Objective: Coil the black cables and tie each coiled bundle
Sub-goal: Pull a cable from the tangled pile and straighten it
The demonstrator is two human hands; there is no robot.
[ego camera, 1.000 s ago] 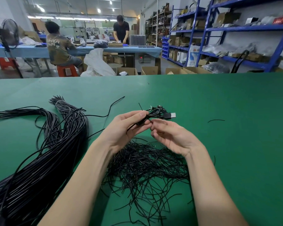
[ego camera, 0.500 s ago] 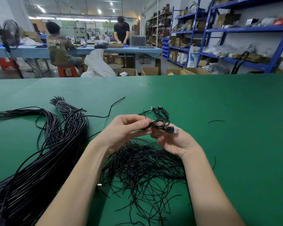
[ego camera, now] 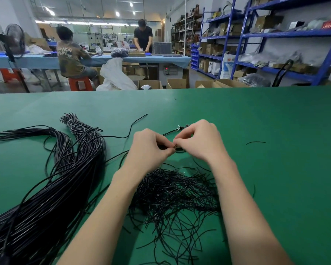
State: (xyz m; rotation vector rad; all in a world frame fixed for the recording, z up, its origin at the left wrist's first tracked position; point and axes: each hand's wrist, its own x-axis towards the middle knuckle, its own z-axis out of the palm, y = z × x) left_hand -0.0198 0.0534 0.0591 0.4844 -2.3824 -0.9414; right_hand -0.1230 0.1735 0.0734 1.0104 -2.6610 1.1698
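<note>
Hands meet at mid-table: left hand and right hand both pinch the small coiled cable bundle, fingertips nearly touching, so the coil is mostly hidden between them. We judge we're at the tie step: both hands close in so one can pin the loops while the other works a tie around them; the tie itself we can't make out. One cable end with bare wire tips pokes out behind the right hand. We keep the pile of short black ties right under the wrists, presumably for a short reach. The long uncoiled cables lie in a thick bundle along the left on the green table, apart from the work spot so strands don't snag. One stray tie lies off to the right. Much of the stock is still uncoiled.
</note>
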